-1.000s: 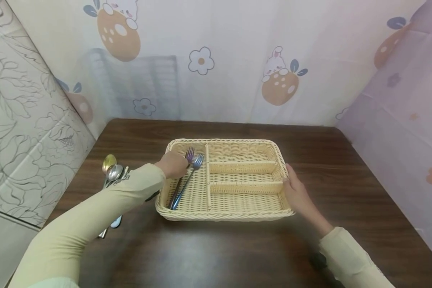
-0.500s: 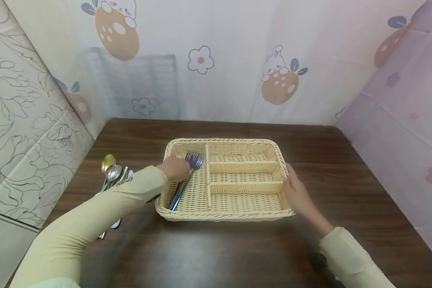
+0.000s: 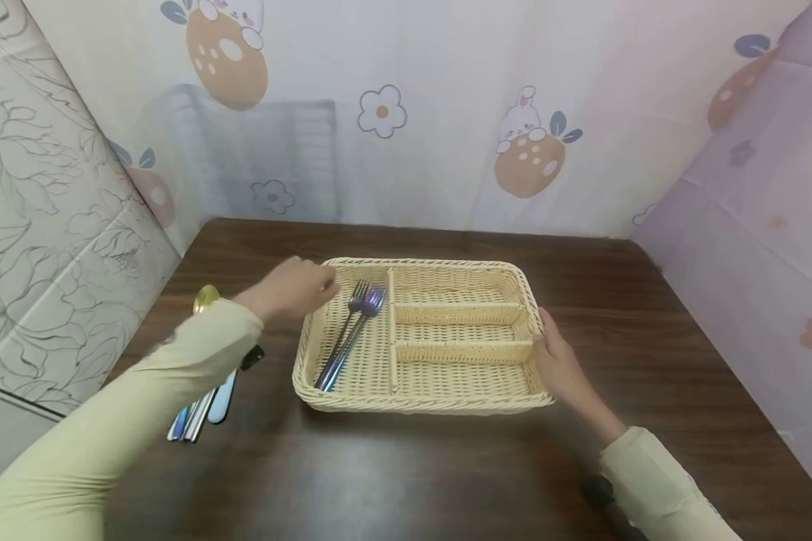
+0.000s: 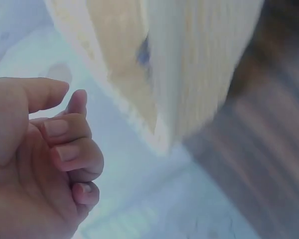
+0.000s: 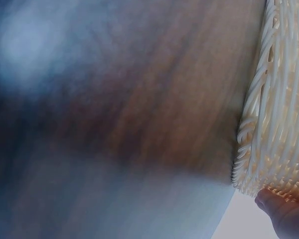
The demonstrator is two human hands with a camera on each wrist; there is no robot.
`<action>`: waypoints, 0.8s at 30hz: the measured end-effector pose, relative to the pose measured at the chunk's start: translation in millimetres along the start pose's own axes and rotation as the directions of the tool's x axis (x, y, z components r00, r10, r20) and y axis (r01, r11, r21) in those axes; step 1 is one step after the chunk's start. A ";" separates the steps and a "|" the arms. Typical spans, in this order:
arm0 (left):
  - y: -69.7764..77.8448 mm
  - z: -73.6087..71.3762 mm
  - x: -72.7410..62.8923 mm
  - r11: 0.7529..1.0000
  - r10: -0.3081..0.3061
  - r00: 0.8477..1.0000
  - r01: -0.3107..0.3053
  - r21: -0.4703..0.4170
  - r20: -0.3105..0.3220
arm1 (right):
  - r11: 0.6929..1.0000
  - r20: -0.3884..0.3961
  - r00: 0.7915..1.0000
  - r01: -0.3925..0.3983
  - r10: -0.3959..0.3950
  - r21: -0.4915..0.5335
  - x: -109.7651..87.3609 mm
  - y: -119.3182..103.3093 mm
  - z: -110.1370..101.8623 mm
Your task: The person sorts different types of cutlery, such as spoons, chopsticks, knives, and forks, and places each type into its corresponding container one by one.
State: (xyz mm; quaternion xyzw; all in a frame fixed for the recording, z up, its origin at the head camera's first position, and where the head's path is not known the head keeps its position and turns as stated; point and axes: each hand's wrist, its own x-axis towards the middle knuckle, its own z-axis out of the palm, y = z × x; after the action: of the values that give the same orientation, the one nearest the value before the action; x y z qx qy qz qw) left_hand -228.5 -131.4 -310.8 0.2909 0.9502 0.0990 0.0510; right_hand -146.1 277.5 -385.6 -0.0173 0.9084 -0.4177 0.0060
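A pale woven basket (image 3: 462, 406) with divided compartments sits on the table. Dark and purple-blue forks (image 3: 352, 342) lie slanted in its left compartment, tines toward the back. Just above the basket's back-left rim is my left hand (image 3: 294, 288), holding nothing. The left wrist view shows that hand (image 4: 50, 149) with fingers loosely curled, apart from the basket's blurred wall (image 4: 204, 64). My right hand (image 3: 560, 364) grips the basket's right end by the rim. In the right wrist view, the tip of a digit of that hand (image 5: 284, 211) touches the weave (image 5: 284, 114).
Spoons and other cutlery (image 3: 199, 413) lie on the table's left side, partly hidden under my left sleeve (image 3: 176, 383). One gold spoon bowl (image 3: 206, 297) shows behind the sleeve. A patterned curtain (image 3: 433, 150) hangs along the dark wooden table's (image 3: 406, 481) back edge.
My left hand has let go of a fork, which now lies beside the other in the left compartment, and has moved left and up. My right hand keeps its place on the basket.
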 end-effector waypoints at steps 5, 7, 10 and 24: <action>-28.3 -28.6 -36.6 0.994 -0.087 0.993 0.092 0.059 -0.077 | 1.000 0.003 1.000 -0.010 0.010 0.006 1.5 -1.4 -1.9; -41.0 -32.9 -52.7 0.988 -0.129 0.989 0.135 0.073 -0.076 | 1.000 0.011 1.000 -0.011 0.011 0.011 1.5 -1.9 -2.6; -60.2 -32.8 -75.0 0.979 -0.190 0.981 0.193 0.064 -0.042 | 1.000 0.028 1.000 -0.012 0.012 0.015 1.0 -2.3 -3.2; -124.7 18.3 -134.0 0.928 -0.340 0.923 0.360 -0.093 0.178 | 1.000 0.041 0.999 -0.020 0.019 0.008 0.8 -1.8 -3.5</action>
State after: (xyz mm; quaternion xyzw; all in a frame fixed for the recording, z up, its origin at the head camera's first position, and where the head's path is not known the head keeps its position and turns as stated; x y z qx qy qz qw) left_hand -182.7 -305.0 -350.5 0.1195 0.9718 0.1235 0.1613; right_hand -147.0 279.0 -382.0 -0.0170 0.9065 -0.4209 0.0287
